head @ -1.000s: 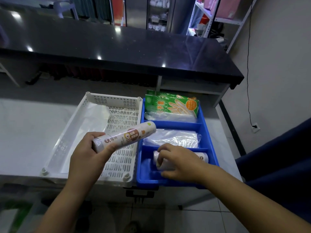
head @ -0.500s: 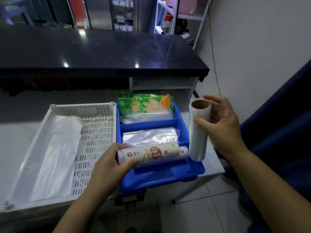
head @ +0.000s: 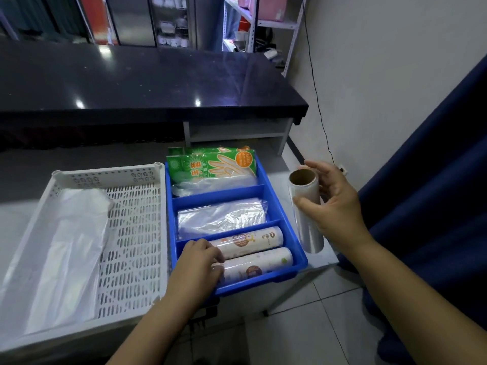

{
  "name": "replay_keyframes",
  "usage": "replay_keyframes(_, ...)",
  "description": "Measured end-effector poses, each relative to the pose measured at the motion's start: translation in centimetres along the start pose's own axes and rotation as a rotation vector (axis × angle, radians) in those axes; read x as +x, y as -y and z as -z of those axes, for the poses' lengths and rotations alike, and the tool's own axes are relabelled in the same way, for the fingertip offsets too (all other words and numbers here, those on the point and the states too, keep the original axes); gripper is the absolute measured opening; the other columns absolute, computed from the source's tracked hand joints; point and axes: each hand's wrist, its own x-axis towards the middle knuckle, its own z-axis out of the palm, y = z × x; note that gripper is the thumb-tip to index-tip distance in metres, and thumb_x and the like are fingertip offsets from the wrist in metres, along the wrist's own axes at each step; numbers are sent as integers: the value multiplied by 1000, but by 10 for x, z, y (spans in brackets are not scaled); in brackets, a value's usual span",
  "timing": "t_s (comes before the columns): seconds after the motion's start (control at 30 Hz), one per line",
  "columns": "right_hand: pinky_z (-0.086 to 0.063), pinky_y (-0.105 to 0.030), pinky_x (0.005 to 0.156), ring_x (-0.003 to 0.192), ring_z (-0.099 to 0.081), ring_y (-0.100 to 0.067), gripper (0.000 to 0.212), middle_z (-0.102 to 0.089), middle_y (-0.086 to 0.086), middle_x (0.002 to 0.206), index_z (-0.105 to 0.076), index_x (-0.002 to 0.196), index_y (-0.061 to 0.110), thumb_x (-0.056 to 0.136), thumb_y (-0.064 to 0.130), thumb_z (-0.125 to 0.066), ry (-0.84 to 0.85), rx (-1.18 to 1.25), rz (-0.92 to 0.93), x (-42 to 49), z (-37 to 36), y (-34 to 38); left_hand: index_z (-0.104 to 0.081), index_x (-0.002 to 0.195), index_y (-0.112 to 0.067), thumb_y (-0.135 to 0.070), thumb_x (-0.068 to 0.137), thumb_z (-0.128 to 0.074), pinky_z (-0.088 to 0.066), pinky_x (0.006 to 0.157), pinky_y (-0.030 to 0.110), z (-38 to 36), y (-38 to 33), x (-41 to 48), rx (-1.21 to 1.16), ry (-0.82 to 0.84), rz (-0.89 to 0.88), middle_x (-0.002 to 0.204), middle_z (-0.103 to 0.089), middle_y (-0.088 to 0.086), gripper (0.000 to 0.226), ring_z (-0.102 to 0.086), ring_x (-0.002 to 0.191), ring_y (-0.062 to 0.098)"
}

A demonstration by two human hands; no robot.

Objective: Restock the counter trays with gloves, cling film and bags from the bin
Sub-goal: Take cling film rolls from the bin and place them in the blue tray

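Note:
A blue three-compartment tray (head: 294,238) sits on the white counter. Its far section holds a green pack of gloves (head: 210,164), the middle one clear plastic bags (head: 221,216), and the near one two printed cling film rolls (head: 250,239) (head: 261,263) lying side by side. My left hand (head: 199,262) rests on the left ends of both rolls, fingers curled over them. My right hand (head: 334,204) grips a clear cling film roll (head: 307,214) upright, just right of the tray, its cardboard core facing up.
A white perforated tray (head: 131,233) with a white plastic bag (head: 63,248) lies left of the blue tray. A raised black countertop (head: 147,80) runs behind. A dark blue curtain (head: 434,180) hangs at the right, tiled floor below.
My left hand has laid its printed roll into the near compartment beside the other one. My right hand lifted the clear roll out and holds it upright to the right.

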Motion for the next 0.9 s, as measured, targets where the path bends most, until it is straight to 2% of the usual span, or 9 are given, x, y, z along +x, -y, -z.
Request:
replay_keyframes(0.13, -46, -1, 70, 110, -53, 7, 64, -55, 33, 111, -45, 119, 48, 77, 9, -73, 74, 17, 22, -4, -7, 2, -65, 96, -29, -30, 85, -62, -44, 79, 19, -3, 2, 0, 4, 10, -12, 102, -56, -13, 12, -53, 96, 6)
replay_keyframes(0.23, -48, -3, 69, 114, -49, 7, 61, -52, 31, 115, -44, 121, 44, 78, 10, -72, 133, 4, 57, -5, -15, 10, -65, 99, -30, -32, 85, -60, -40, 71, 16, 6, 5, -1, 19, -35, -20, 100, -60, -15, 14, -52, 88, 2)
replay_keyframes(0.33, -50, -9, 81, 117, -49, 1, 63, -49, 25, 121, -41, 128, 36, 78, 15, -73, 208, -79, 137, -1, -28, 24, -66, 91, -31, -29, 84, -64, -37, 66, 18, 30, 17, -3, -5, -162, 8, 89, -60, -16, 8, -54, 82, 3)
replay_keyframes(0.43, -50, -15, 89, 115, -52, -5, 70, -52, 12, 127, -36, 131, 39, 75, 21, -74, 288, -120, 194, 0, -47, 32, -63, 84, -34, -27, 83, -64, -36, 60, 17, 54, 32, -5, -59, -273, 97, 80, -59, -16, 7, -53, 74, -2)
replay_keyframes(0.53, -53, -32, 88, 110, -53, -13, 74, -55, 4, 125, -33, 132, 40, 72, 26, -74, 478, -308, 231, -5, -76, 29, -61, 82, -36, -27, 84, -62, -31, 55, 12, 64, 41, -12, -76, -335, 165, 75, -56, -19, 9, -49, 68, -7)
replay_keyframes(0.6, -46, -31, 86, 105, -52, -21, 73, -57, -1, 121, -32, 134, 36, 73, 27, -72, 626, -499, 286, -12, -96, 20, -59, 82, -36, -27, 86, -61, -32, 55, 13, 63, 42, -17, -99, -339, 197, 74, -56, -19, 10, -51, 69, -6)
replay_keyframes(0.67, -32, -29, 82, 104, -50, -24, 72, -57, -5, 120, -31, 136, 31, 74, 25, -67, 738, -628, 355, -19, -114, 11, -60, 83, -35, -27, 86, -60, -34, 57, 13, 60, 41, -24, -118, -336, 214, 78, -59, -18, 9, -52, 71, -5)
replay_keyframes(0.83, -36, -41, 91, 109, -48, -29, 71, -53, -7, 131, -25, 140, 23, 78, 22, -61, 868, -784, 429, -24, -138, -5, -60, 79, -37, -28, 85, -62, -37, 59, 17, 54, 43, -37, -124, -291, 234, 80, -64, -16, 11, -56, 73, -1)
replay_keyframes(0.9, -35, -42, 92, 109, -47, -30, 71, -52, -8, 133, -22, 141, 22, 80, 19, -58, 880, -802, 443, -25, -142, -9, -57, 75, -39, -26, 84, -63, -36, 59, 16, 54, 44, -41, -128, -286, 240, 77, -62, -17, 17, -55, 72, -1)
